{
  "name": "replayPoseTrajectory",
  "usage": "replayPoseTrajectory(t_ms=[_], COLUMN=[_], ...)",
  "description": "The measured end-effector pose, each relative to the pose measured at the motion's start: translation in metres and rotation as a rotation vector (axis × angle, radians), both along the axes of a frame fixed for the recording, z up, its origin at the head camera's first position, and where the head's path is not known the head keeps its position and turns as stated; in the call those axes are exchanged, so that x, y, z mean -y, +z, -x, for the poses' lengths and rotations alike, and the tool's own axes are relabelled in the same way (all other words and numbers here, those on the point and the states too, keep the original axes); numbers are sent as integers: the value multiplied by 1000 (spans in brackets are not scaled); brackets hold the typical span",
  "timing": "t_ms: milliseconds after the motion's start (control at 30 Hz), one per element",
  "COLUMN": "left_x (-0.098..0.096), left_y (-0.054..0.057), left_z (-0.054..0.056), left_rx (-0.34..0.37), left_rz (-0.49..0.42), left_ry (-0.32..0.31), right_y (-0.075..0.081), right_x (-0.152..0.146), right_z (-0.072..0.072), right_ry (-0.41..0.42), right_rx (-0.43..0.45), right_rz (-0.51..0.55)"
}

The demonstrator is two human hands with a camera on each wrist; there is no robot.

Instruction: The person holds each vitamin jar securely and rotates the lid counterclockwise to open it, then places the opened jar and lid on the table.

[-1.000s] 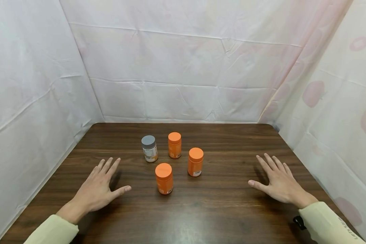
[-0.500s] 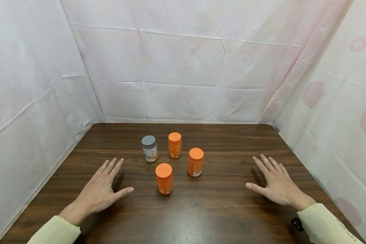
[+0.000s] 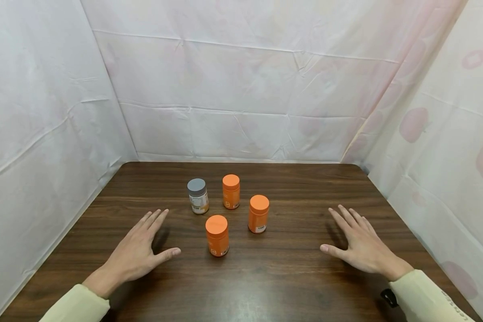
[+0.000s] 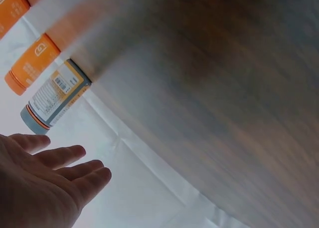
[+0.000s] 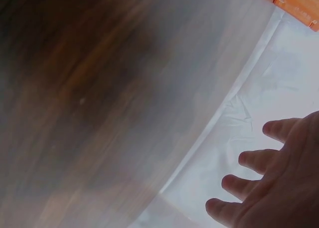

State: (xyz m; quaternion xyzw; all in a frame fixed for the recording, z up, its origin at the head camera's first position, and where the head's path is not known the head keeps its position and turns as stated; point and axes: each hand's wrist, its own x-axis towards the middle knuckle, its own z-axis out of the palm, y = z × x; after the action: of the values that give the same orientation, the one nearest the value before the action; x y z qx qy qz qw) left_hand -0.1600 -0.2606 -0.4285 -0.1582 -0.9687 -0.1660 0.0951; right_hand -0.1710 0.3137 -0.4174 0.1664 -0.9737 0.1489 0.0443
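Observation:
Several small bottles stand upright in a loose group left of the table's middle. One is a white-labelled bottle with a grey lid (image 3: 198,197). The others are orange all over: a rear bottle (image 3: 231,192), a right-hand bottle (image 3: 259,214) and a front bottle (image 3: 217,236). My left hand (image 3: 134,250), fingers spread and holding nothing, hovers left of the front orange bottle. My right hand (image 3: 362,246) is spread over the table's right side, well apart from the bottles. In the left wrist view the grey-lidded bottle (image 4: 55,96) appears beyond my fingertips.
The dark wood-grain table (image 3: 265,277) has white sheeting (image 3: 241,89) along its back and both sides. A black strap-like piece (image 3: 388,297) shows under my right sleeve (image 3: 426,297).
Both hands have drifted slowly inward, the left one to the right and the right one to the left. The bottles have stayed in place.

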Motion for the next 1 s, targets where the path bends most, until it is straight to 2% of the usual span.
replayPoseTrajectory(t_ms=[300,700,1000], left_x=[-3,-10,-17], left_y=[-1,0,1], left_z=[0,-1,-1], left_rx=[0,-10,-18], left_rz=[-50,-70,-75], left_ry=[-9,-35,-44], right_y=[0,-1,-3], right_x=[8,19,24], right_z=[-3,-6,-9], right_ry=[20,29,30], right_rx=[-13,-54,-36], right_rz=[32,73,85])
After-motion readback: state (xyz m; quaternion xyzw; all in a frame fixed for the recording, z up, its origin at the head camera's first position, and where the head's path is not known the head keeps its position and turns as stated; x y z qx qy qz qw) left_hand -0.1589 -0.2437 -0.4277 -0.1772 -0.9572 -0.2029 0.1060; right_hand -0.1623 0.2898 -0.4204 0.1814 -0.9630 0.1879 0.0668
